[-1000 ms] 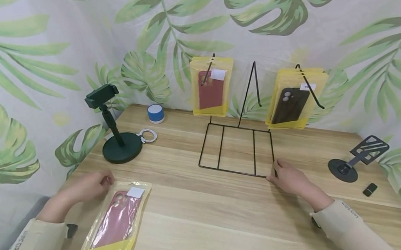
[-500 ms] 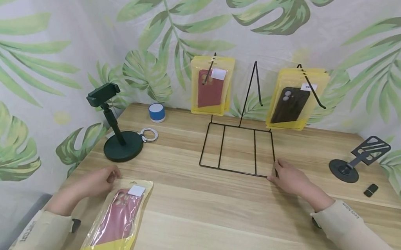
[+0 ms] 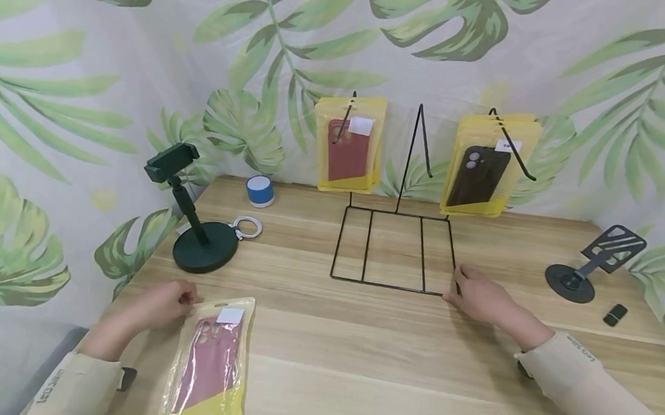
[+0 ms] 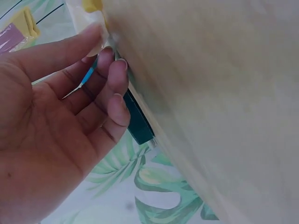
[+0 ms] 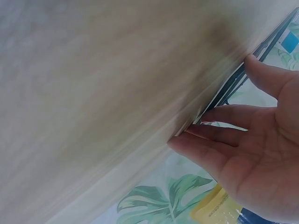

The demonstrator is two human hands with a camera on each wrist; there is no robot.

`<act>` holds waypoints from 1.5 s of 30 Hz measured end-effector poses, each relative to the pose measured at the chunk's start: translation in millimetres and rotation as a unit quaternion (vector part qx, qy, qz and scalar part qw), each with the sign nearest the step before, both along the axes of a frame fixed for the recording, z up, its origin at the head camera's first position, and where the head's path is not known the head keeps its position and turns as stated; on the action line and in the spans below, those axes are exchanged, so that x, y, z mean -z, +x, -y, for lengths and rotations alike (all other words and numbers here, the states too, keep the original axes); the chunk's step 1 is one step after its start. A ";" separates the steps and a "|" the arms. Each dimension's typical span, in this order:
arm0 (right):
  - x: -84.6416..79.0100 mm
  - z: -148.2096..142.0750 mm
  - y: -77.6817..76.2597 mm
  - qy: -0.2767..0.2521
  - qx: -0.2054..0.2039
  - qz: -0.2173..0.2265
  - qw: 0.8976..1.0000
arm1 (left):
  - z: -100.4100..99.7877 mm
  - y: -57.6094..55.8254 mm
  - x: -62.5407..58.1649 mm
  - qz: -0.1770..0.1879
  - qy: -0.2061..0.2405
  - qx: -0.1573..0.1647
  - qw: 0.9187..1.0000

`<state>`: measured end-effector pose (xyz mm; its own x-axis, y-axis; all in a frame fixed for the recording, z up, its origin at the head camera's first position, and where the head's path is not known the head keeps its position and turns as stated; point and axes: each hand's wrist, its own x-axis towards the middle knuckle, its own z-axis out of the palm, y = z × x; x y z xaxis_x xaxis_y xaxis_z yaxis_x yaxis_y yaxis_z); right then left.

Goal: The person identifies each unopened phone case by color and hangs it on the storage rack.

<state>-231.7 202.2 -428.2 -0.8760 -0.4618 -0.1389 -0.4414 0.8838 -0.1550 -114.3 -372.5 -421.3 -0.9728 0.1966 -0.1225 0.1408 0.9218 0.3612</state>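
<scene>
A red phone case in a clear and yellow bag [image 3: 211, 364] lies flat at the table's front left. My left hand [image 3: 175, 299] pinches its top left corner; the left wrist view shows the thumb [image 4: 70, 46] on the bag's edge. A black wire display rack [image 3: 367, 246] stands mid-table, with a bagged red case [image 3: 349, 147] hanging on its left hook and bagged black cases [image 3: 482, 173] on its right hook. At the front right corner of the rack's base rests my right hand [image 3: 469, 290], fingers straight, its thumb [image 5: 266, 74] against the wire [image 5: 236, 81].
A dark green phone stand [image 3: 200, 252] stands behind the left hand, with a white coiled cable [image 3: 247, 227] and a blue speaker [image 3: 260, 191] beyond it. At the far right are a black tablet stand [image 3: 585, 273] and a small black object [image 3: 615, 314].
The bagged red case on the table has turned to lie straighter and slid slightly right under my left hand. The right hand has stayed at the rack's corner.
</scene>
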 end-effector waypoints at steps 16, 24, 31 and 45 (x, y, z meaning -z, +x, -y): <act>0.1 -1.1 -0.5 0.003 -0.001 0.009 1.000 | -25.1 -2.7 -51.9 -0.047 0.194 -0.049 0.979; -0.8 -0.3 0.1 -0.002 -0.003 0.002 1.000 | -59.7 -13.7 -75.4 -0.124 0.330 -0.009 0.936; -1.6 -0.6 1.1 -0.002 -0.003 0.003 1.000 | -105.6 -31.8 -105.6 -0.202 0.421 0.002 0.884; -2.5 0.2 0.9 0.001 0.005 0.007 1.000 | -186.7 -91.6 -163.7 -0.274 0.531 0.001 0.802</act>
<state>-230.8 202.1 -425.7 -0.8782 -0.4535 -0.1519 -0.4313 0.8882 -0.1582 -205.9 -185.8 -257.6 -0.8226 -0.0922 0.5611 0.5480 0.1348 0.8255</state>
